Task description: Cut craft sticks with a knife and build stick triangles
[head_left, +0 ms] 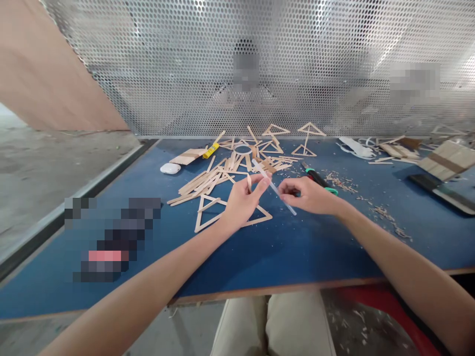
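Observation:
My left hand (pixel 243 198) is closed, with a short wooden craft stick (pixel 249 183) poking up between its fingers. A thin, translucent white stick that looks like a glue stick (pixel 275 189) slants across in front of the left thumb tip. The fingers of my right hand (pixel 309 194) are curled and pinch that stick along its lower half. Under my left hand lies a craft-stick frame of joined triangles (pixel 199 217), partly covered by the hand and wrist. A loose pile of craft sticks (pixel 202 184) spreads just beyond.
Several finished stick triangles (pixel 311 129) lie at the back by a perforated metal screen (pixel 178 64). Near my right hand are a black-and-green tool (pixel 313 174) and wood scraps (pixel 384 215). A yellow tube (pixel 211 151), white case (pixel 170 168) and bundled sticks (pixel 449 160) also lie on the blue table (pixel 274 257).

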`<state>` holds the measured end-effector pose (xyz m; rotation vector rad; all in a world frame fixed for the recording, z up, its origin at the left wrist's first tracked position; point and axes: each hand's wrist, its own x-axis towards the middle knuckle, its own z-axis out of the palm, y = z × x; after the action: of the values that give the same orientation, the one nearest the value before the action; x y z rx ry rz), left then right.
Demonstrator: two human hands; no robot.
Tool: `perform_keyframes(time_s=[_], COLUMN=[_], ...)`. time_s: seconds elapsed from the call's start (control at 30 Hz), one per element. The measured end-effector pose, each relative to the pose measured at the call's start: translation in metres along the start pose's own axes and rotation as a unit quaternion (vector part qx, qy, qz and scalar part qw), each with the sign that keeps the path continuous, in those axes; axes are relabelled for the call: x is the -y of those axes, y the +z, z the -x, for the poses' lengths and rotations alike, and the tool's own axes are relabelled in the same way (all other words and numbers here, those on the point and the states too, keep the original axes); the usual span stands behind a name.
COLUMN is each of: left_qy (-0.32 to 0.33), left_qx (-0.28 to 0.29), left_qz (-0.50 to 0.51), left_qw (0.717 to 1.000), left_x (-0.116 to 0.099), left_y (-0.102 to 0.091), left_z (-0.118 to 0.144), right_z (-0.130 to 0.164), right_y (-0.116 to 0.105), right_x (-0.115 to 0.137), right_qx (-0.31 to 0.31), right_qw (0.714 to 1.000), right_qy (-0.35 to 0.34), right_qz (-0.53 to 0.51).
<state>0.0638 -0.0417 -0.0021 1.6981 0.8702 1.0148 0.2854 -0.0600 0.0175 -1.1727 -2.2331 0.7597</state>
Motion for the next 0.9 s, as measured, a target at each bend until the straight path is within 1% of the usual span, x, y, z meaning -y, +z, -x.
perform_keyframes(time_s=[0.07,0.1,0.17,0.2,0.23,0.3,0.37,0.43,0.47,0.53,0.63,0.73,0.77,0.8,0.83,0.87,0.9], left_qy=[0.005,0.014,0.042,0.054,0.064,0.076,0.082,0.088,0.090,0.093,0.091,0.088,0.089,0.091,0.092,0.094,0.097], left_qx=[-0.016,-0.021,-0.030,-0.032,-0.033,-0.038,-0.046,-0.052,-0.050,-0.036,-0.013,-0.006,-0.006,-0.009,-0.013,-0.018,-0.023], left_qz=[0.039,0.053,0.059,0.053,0.045,0.032,0.024,0.021,0.021,0.031,0.057,0.063,0.058,0.052,0.047,0.043,0.037], left_qw=[0.999,0.998,0.997,0.997,0.996,0.996,0.995,0.995,0.994,0.995,0.994,0.994,0.994,0.994,0.995,0.994,0.994], left_x=[-0.004,-0.006,-0.011,-0.013,-0.015,-0.019,-0.022,-0.023,-0.023,-0.021,-0.016,-0.013,-0.012,-0.012,-0.012,-0.012,-0.012], left_y=[0.000,0.000,-0.003,-0.005,-0.007,-0.012,-0.015,-0.016,-0.016,-0.016,-0.015,-0.015,-0.015,-0.015,-0.016,-0.016,-0.016], left_z=[0.000,0.001,0.003,0.004,0.005,0.007,0.009,0.009,0.010,0.009,0.008,0.007,0.007,0.007,0.007,0.007,0.007], right_z=[-0.003,-0.003,-0.002,0.000,0.003,0.010,0.015,0.015,0.013,0.007,-0.003,-0.008,-0.009,-0.010,-0.012,-0.015,-0.018], right_y=[0.003,0.000,-0.012,-0.020,-0.029,-0.044,-0.053,-0.054,-0.052,-0.046,-0.039,-0.035,-0.034,-0.032,-0.029,-0.024,-0.019], right_x=[0.001,-0.002,-0.015,-0.025,-0.037,-0.061,-0.082,-0.095,-0.099,-0.101,-0.094,-0.076,-0.066,-0.055,-0.043,-0.030,-0.018], right_qx=[0.016,0.019,0.011,-0.021,-0.046,-0.056,-0.049,-0.035,-0.027,-0.024,-0.039,-0.046,-0.055,-0.067,-0.093,-0.116,-0.115], right_qw=[1.000,1.000,0.997,0.990,0.975,0.942,0.918,0.907,0.906,0.915,0.933,0.944,0.953,0.965,0.981,0.990,0.992], right_qy=[-0.018,-0.020,-0.010,-0.004,0.002,0.046,0.098,0.103,0.100,0.099,0.118,0.124,0.119,0.108,0.088,0.059,0.030], right_qz=[-0.001,0.012,0.081,0.143,0.219,0.328,0.381,0.406,0.410,0.391,0.337,0.302,0.272,0.229,0.145,0.048,-0.043])
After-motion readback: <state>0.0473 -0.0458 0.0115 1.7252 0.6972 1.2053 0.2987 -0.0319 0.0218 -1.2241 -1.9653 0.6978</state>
